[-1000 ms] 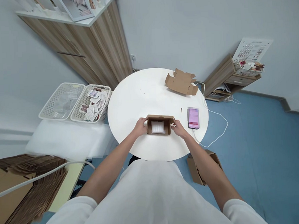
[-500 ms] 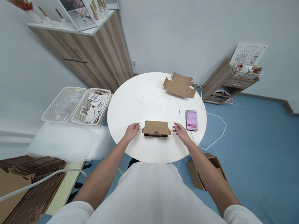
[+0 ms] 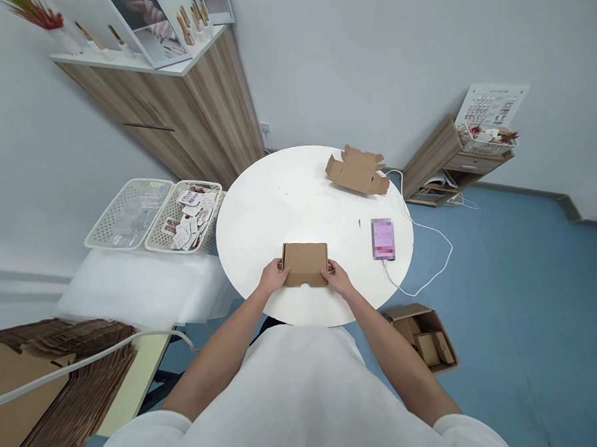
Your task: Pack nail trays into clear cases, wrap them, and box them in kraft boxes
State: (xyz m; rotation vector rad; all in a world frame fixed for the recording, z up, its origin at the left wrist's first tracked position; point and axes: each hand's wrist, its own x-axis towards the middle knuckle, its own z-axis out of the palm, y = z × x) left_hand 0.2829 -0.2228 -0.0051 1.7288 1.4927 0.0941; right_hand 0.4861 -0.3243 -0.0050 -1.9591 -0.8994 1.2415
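A small brown cardboard box [image 3: 305, 263] lies near the front edge of the round white table [image 3: 257, 205], its lid down over the top. My left hand [image 3: 275, 276] grips its left end, thumb on the lid and fingers along the side. On the opposite end, my right hand [image 3: 336, 277] holds the box the same way. What the box contains is hidden. An unfolded cardboard box blank [image 3: 358, 171] rests at the table's far right. To the right of my right hand lies a phone [image 3: 383, 239] with a blurred pinkish screen and a white cable.
Two white baskets, one with clear packets [image 3: 130, 215] and one with printed cards [image 3: 185, 216], stand left of the table. Flat cardboard [image 3: 72, 395] is stacked at lower left. An open carton [image 3: 424, 337] with small boxes sits on the floor. A cable [image 3: 443, 262] hangs off the right edge.
Both hands have come inward from beside the box and taken hold of its ends. The lid, raised at the front before, is now down, and the box sits slightly nearer me.
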